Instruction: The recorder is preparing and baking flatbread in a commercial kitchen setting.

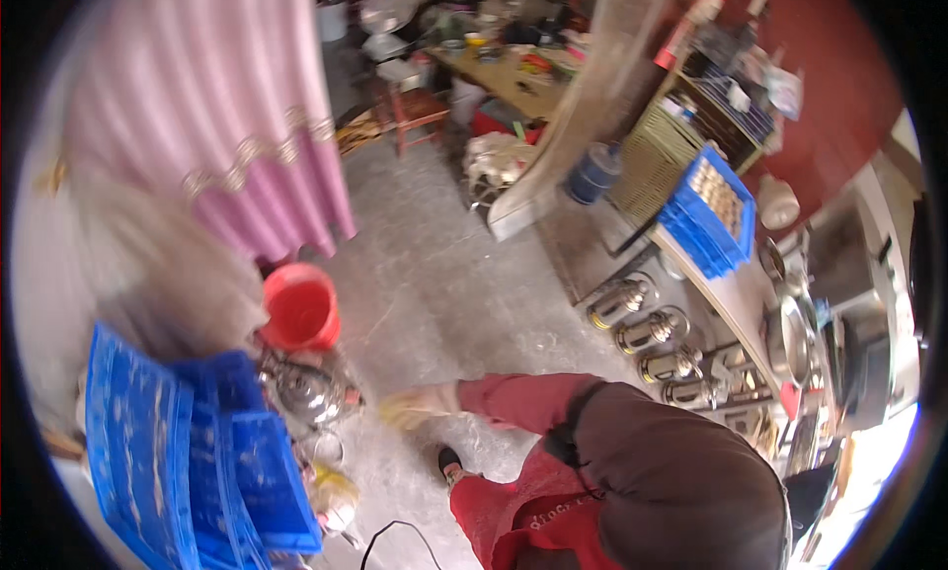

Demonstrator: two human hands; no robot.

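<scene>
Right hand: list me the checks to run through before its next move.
1. Right hand visible: ok, stretched out over the floor.
2. Right hand's grip readable: cannot tell, blurred.
3. Left hand in view: not ok, it does not show.
4. Shiny metal vessel apart from the fingers: ok, floor seems to show between them.
5. Red bucket uncovered: ok, its mouth faces up.
6. Blue crates stable: cannot tell from this view.

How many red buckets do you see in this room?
1: the red bucket by the lower edge of the pink curtain, just beyond the blue crates. Others could be hidden behind the curtain or crates.
</scene>
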